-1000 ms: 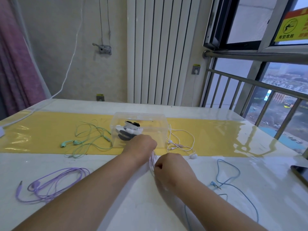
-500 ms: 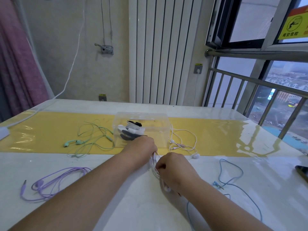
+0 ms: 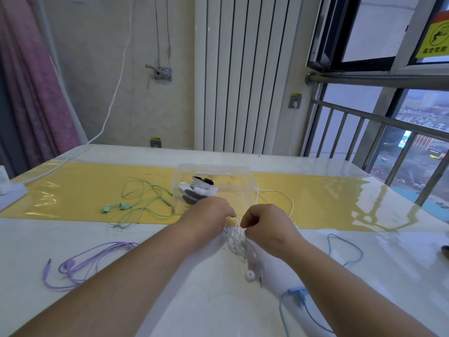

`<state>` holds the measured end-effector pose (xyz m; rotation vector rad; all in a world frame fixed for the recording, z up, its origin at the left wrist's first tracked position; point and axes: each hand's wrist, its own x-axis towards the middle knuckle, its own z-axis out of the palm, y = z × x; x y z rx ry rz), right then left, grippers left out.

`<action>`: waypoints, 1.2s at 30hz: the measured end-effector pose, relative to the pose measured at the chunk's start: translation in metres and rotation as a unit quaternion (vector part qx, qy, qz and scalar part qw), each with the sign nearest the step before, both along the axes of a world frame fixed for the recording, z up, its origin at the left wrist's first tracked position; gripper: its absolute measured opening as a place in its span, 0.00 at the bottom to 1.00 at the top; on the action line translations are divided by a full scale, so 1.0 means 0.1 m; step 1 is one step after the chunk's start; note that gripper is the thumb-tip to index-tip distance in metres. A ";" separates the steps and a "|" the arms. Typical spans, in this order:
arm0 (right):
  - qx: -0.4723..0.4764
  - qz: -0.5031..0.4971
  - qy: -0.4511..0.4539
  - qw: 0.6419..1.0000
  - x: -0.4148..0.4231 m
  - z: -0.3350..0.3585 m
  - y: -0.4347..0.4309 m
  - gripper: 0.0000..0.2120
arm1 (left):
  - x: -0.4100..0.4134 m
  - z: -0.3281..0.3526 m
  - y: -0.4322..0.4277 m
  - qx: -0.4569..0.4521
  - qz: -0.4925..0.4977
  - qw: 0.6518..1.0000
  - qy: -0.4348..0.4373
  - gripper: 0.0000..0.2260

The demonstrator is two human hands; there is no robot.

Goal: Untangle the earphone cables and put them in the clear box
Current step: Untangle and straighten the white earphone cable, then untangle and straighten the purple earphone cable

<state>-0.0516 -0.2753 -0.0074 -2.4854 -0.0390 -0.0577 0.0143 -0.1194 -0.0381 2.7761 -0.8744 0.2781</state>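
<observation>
A bundle of white earphones (image 3: 239, 242) hangs between my two hands just in front of the clear box (image 3: 243, 177). My left hand (image 3: 206, 216) grips the top of the bundle from the left. My right hand (image 3: 263, 223) pinches its cable from the right. One white earbud (image 3: 249, 275) and a plug dangle down to the table. Black and white earphones (image 3: 198, 188) lie inside the box. Green earphones (image 3: 141, 203) lie left of the box, purple earphones (image 3: 82, 263) at the near left, blue earphones (image 3: 340, 261) at the right.
Another white earphone cable (image 3: 279, 195) lies right of the box on the yellow mat (image 3: 85, 188). A white power strip (image 3: 9, 190) sits at the table's left edge. A dark object (image 3: 445, 249) shows at the far right edge.
Both hands have lifted the white bundle a little and drawn closer to the box. An earbud and plug now hang free below my hands.
</observation>
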 end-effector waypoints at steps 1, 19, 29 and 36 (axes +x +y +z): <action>0.008 -0.002 -0.006 1.000 0.01 0.04 -0.01 0.16 | 0.00 0.01 0.00 -0.004 -0.001 1.000 0.000 0.16; -0.013 0.113 0.010 0.994 0.25 0.03 0.92 0.14 | -0.38 0.22 1.01 0.001 0.175 0.984 -0.041 0.15; -0.071 0.215 0.065 0.972 0.29 -0.14 1.65 0.22 | -0.88 0.17 1.82 -0.036 0.371 0.920 0.118 0.22; -0.145 0.226 0.029 0.963 0.20 -0.19 1.91 0.13 | -1.05 0.13 1.91 0.076 0.399 0.899 0.161 0.17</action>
